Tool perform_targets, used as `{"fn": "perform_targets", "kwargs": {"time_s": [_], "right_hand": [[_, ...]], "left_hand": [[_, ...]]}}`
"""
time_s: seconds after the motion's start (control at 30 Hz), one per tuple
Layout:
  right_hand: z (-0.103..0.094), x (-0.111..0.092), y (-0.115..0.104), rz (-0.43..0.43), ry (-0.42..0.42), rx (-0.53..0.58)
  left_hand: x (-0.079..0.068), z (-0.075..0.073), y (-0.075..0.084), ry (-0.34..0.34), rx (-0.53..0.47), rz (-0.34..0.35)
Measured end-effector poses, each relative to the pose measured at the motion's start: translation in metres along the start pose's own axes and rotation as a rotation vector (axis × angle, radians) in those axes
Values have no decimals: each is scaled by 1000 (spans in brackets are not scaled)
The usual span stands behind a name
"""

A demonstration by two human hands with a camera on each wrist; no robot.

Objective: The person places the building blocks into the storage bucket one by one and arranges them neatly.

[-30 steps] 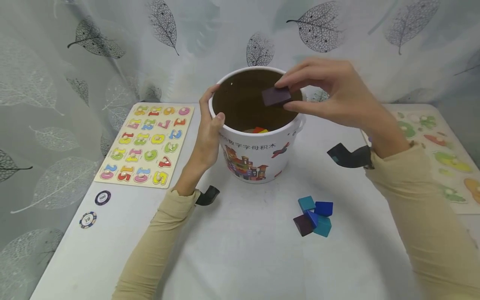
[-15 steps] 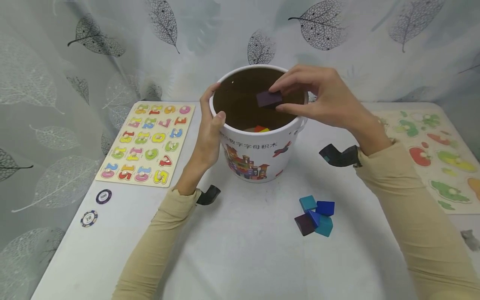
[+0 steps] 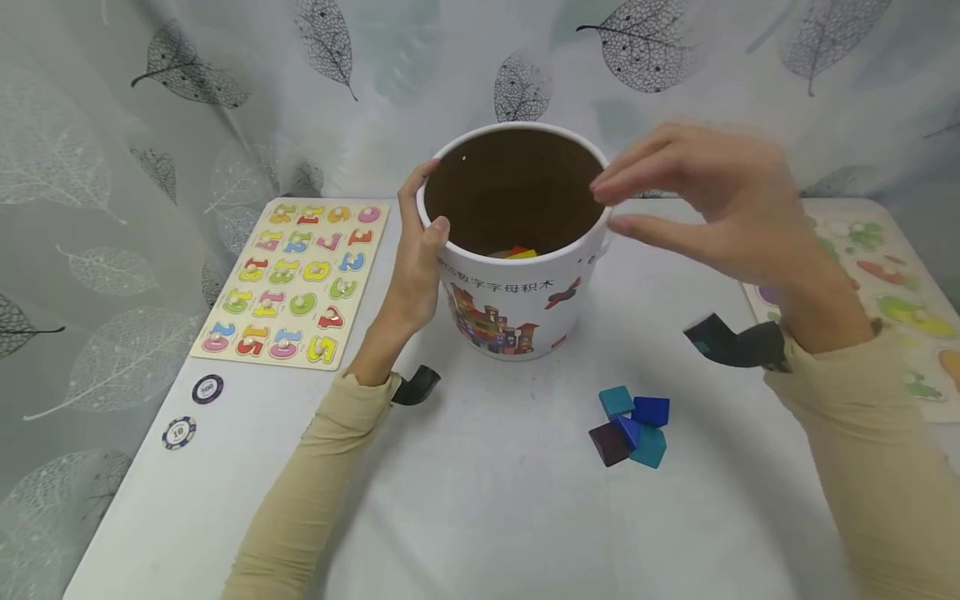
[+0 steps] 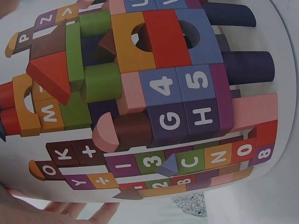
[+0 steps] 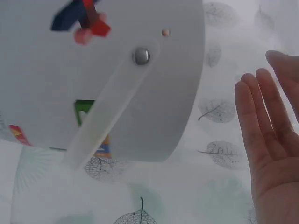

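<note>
My left hand [image 3: 416, 258] grips the near left rim of a white toy-block bucket [image 3: 495, 285], thumb outside in front and fingers around the side. Printed block pictures cover its wall [image 4: 168, 107] in the left wrist view. Deep inside, a bit of a yellow and red block [image 3: 522, 253] shows; the rest of the bottom is hidden. Just right of the rim, my right hand [image 3: 720, 192] has thumb and fingers apart with nothing between them. In the right wrist view the right hand [image 5: 275, 140] is beside the bucket's pale strap handle [image 5: 107, 114].
Several teal, blue and dark purple blocks [image 3: 628, 432] lie clustered on the table in front of the bucket. A number puzzle board [image 3: 300, 287] is at left, with two poker chips [image 3: 179, 433] below it. A vegetable puzzle board [image 3: 911, 312] lies at right, partly behind my arm.
The dark purple block that my right hand pinched over the bucket is out of its fingers and out of sight. That hand has moved right, out past the rim. My left hand keeps its hold.
</note>
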State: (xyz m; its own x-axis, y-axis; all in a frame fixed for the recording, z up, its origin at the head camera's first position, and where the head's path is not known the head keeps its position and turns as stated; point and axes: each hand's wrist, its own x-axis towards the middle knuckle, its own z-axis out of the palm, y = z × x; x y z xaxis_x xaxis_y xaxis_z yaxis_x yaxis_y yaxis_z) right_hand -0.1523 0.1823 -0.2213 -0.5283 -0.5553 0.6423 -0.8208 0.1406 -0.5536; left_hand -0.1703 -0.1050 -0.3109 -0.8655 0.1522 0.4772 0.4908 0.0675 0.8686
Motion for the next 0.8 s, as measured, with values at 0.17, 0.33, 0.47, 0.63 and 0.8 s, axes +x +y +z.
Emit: {"fn": "perform_targets", "kwargs": {"time_s": [0.17,0.33,0.47,0.63,0.8], "right_hand": [[0,-43,0,40,-164,-77],[12,-93,16,290,-447,-115],[22,-128,30,477,-609,-107],[29,-153,39,501,-626,-53],[32,-157,43,505,-602,-131]], "left_hand": [[0,-1,-2,5,-5,-7],[0,-2,-2,12,-5,-6],[0,-1,-2,9,-21,-3],[0,0,-1,8,-13,-9],[0,1,-1,14,-3,-11]]}}
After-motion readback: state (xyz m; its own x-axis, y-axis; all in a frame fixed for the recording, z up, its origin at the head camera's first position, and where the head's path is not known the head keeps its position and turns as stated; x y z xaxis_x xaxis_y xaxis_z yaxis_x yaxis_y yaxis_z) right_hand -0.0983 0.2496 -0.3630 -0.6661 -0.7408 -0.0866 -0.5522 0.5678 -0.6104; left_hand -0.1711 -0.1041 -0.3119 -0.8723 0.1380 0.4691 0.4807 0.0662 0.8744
